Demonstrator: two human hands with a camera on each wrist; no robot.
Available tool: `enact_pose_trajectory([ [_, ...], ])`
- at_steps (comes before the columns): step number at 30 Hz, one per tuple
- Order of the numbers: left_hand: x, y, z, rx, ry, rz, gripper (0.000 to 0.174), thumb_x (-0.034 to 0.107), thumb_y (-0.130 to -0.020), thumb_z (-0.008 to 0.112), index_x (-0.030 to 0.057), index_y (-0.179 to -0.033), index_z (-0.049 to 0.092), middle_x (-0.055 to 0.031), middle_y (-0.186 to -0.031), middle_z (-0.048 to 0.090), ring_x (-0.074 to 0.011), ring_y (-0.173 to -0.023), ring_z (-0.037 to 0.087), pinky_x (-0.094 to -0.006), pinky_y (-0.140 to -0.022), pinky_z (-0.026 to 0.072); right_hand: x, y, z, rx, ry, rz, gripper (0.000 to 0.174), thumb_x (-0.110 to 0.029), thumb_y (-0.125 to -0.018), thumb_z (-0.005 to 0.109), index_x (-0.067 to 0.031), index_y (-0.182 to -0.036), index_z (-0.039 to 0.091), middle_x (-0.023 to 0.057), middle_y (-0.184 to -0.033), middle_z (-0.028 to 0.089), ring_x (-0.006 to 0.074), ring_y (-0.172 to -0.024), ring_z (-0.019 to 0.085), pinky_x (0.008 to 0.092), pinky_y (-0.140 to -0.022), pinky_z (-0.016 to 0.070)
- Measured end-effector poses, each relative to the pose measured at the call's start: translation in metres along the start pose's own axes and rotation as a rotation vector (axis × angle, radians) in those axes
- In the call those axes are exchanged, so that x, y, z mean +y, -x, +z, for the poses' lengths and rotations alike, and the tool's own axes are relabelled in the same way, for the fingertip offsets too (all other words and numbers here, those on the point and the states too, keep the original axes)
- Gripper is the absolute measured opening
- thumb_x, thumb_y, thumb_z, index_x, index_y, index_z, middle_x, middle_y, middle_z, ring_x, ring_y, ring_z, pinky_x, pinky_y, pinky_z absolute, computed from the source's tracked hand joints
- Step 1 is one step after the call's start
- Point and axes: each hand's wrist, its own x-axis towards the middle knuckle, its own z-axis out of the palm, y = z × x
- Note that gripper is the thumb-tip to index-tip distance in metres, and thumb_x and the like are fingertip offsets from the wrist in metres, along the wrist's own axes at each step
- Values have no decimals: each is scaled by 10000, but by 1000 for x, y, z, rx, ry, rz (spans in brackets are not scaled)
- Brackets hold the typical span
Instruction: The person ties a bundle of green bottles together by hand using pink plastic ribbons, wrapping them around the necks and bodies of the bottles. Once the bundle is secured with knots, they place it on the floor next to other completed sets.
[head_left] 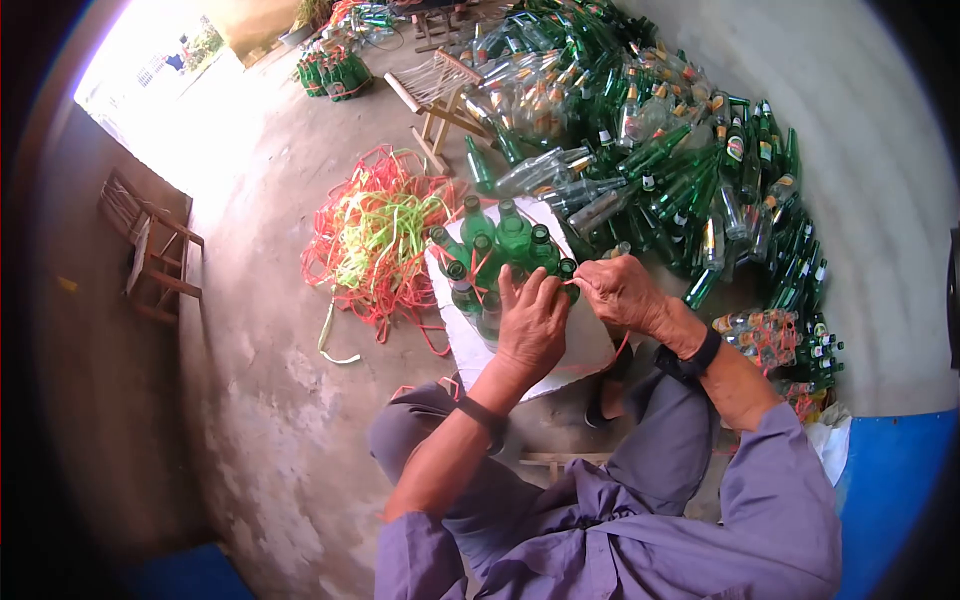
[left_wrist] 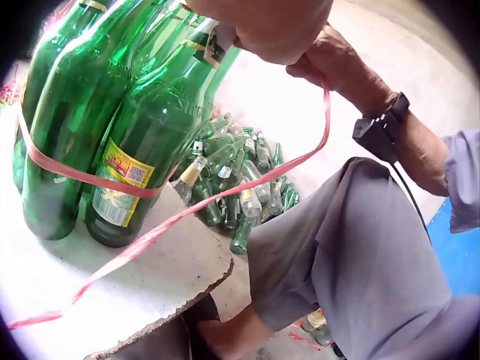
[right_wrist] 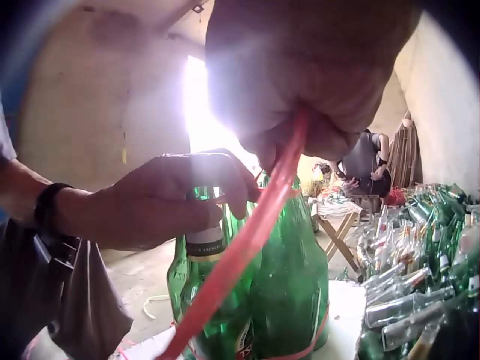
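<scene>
A cluster of green glass bottles (head_left: 513, 235) stands upright on a white board (head_left: 575, 355). Around the bottles' bodies runs a red plastic band (left_wrist: 67, 171), crossing a yellow label (left_wrist: 124, 180) in the left wrist view. My left hand (head_left: 533, 325) is at the near side of the cluster, its fingers curled around a bottle neck. Just to the right, my right hand (head_left: 625, 292) pinches a red plastic strap (right_wrist: 251, 244) at the level of the bottle tops. The strap's loose length hangs down from that hand, past the board's edge.
A tangle of red and yellow-green straps (head_left: 385, 225) lies on the floor at the left. Loose bottles (head_left: 640, 150) form a big heap at the back right. Beyond stand a wooden folding stool (head_left: 435, 85) and a bottle bundle (head_left: 335, 75). Another person (right_wrist: 365, 161) sits in the background.
</scene>
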Motion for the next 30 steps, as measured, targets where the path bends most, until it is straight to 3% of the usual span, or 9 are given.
enact_pose_trajectory([
  [6,-1,0,1,-52,5,3,212,121,-809,598,26,-984,672,-185,-1188,574,-368,-1258,526,-713,-1145,207,8,-38,-15,-110,252,-195,89,-99,-781,684,-69,-763,602,121,-708,644,339,-676,669,422,-589,533],
  [8,-1,0,3,-45,3,-1,216,122,-802,597,28,-981,673,-198,-1199,573,-370,-1260,527,-717,-1147,204,15,-50,-14,-137,237,-208,86,-95,-819,700,-45,-829,630,125,-729,619,344,-672,637,423,-577,513],
  [15,0,-1,3,-53,-7,-3,229,126,-766,610,37,-964,683,-225,-1221,577,-379,-1260,534,-723,-1152,194,50,-49,9,-117,-89,28,110,-137,-877,705,-29,-859,705,156,-770,680,345,-693,667,407,-625,524],
  [17,1,-2,3,-55,-9,-9,228,106,-760,603,47,-970,670,-208,-1222,582,-371,-1268,538,-701,-1165,183,50,-38,15,-20,-282,231,134,-152,-892,710,-20,-873,724,149,-755,684,266,-664,667,360,-633,509],
  [20,3,-2,3,-46,-13,-16,206,88,-745,606,59,-943,654,-189,-1220,596,-360,-1285,538,-674,-1182,174,54,-23,30,58,-405,383,149,-166,-866,725,-17,-855,731,168,-757,683,261,-694,673,388,-664,518],
  [22,3,-3,5,-30,-10,4,181,91,-737,615,61,-911,652,-187,-1217,605,-359,-1294,534,-670,-1184,176,60,-17,43,96,-602,437,185,-180,-893,723,-3,-837,731,93,-671,642,132,-655,591,336,-633,484],
  [24,3,-3,6,-15,-17,-19,156,84,-714,634,63,-868,642,-177,-1207,618,-355,-1302,533,-658,-1188,186,60,-11,57,128,-731,521,202,-188,-915,708,-3,-839,733,46,-618,598,79,-630,523,324,-609,462],
  [26,2,0,10,24,4,-15,224,33,-703,636,77,-923,647,-147,-1202,626,-343,-1281,551,-633,-1190,198,69,-5,68,142,-683,463,259,-211,-933,694,9,-798,709,17,-593,569,54,-625,465,319,-582,437],
  [30,7,-4,2,-18,13,-22,306,5,-723,611,108,-1006,667,-120,-1195,633,-323,-1242,569,-613,-1179,220,67,5,78,263,-578,441,339,-214,-937,662,36,-712,623,115,-582,550,85,-607,470,360,-568,446],
])
